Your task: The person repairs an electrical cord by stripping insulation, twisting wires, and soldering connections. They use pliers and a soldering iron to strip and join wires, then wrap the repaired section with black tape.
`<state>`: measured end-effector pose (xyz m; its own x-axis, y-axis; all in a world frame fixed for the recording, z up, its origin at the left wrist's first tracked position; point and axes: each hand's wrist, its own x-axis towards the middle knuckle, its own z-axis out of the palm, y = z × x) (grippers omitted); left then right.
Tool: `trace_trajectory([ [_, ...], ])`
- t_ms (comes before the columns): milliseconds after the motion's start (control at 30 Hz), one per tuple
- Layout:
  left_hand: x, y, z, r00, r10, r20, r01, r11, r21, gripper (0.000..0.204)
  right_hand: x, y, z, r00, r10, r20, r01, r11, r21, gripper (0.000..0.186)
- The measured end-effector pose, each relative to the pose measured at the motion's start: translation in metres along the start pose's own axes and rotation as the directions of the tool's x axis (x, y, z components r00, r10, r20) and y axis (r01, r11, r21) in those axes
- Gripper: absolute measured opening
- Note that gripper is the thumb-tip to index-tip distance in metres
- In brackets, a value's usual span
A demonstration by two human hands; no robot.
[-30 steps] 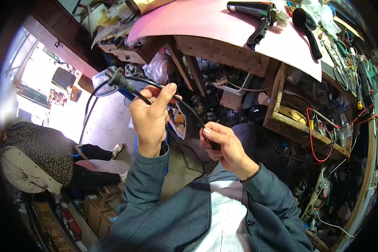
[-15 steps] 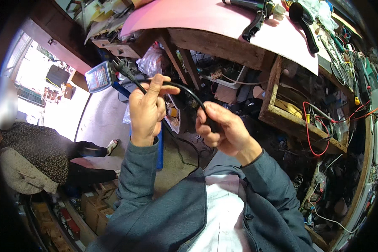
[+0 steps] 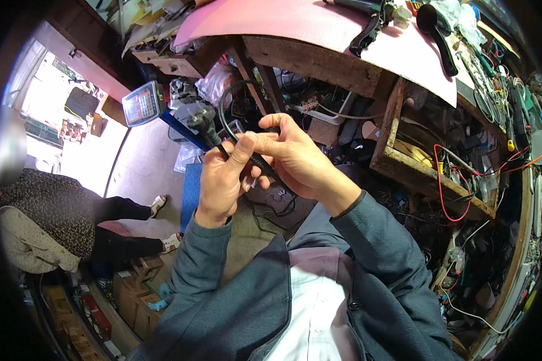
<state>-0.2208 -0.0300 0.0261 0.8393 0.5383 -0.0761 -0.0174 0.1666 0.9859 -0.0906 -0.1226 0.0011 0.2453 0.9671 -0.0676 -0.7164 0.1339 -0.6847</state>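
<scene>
A black power cord (image 3: 224, 114) with a chunky black plug (image 3: 197, 118) is held up in front of my chest. My left hand (image 3: 221, 177) is closed on the cord just below the plug, the thumb pressed over it. Close beside it, my right hand (image 3: 298, 157) also grips the cord; its thumb meets the left one and its index finger is bent outward. One stretch of cord arches above the hands, while another hangs below them (image 3: 274, 210). My fingers hide part of the cord between the hands.
A pink-topped table (image 3: 271, 21) stands ahead, bearing black hair dryer parts (image 3: 436, 36). An open wooden drawer (image 3: 397, 135) with red wires is at right. A scale with a keypad display (image 3: 143, 104) stands left. A person (image 3: 48, 210) is at far left.
My right hand has moved left and up to meet my left hand, which has lowered slightly. The plug has turned and tipped nearer, and the cord now loops above the hands.
</scene>
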Motion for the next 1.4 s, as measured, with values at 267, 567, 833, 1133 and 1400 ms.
trace_trajectory([
  [267,0.013,0.013,-0.019,0.985,0.127,-0.118,-0.134,0.99,-0.052,0.043,-0.007,0.008,0.001,0.952,-0.15,0.267,0.241,0.906,-0.348,0.069],
  [567,0.022,0.071,-0.059,0.832,0.274,-0.483,-0.351,0.934,-0.075,0.035,-0.024,0.031,-0.04,0.966,-0.002,0.258,0.117,0.895,-0.432,0.02],
  [833,0.022,0.088,-0.089,0.791,0.232,-0.566,-0.429,0.87,-0.242,0.033,-0.013,0.028,-0.03,0.905,-0.038,0.424,0.205,0.912,-0.356,0.024],
  [1133,0.022,0.082,-0.074,0.811,0.234,-0.537,-0.39,0.9,-0.197,0.034,-0.019,0.034,-0.046,0.969,0.008,0.247,0.078,0.939,-0.336,0.024],
  [1400,0.03,0.083,-0.061,0.829,0.247,-0.502,-0.387,0.901,-0.195,0.036,-0.025,0.031,-0.046,0.977,0.043,0.209,0.038,0.928,-0.37,0.023],
])
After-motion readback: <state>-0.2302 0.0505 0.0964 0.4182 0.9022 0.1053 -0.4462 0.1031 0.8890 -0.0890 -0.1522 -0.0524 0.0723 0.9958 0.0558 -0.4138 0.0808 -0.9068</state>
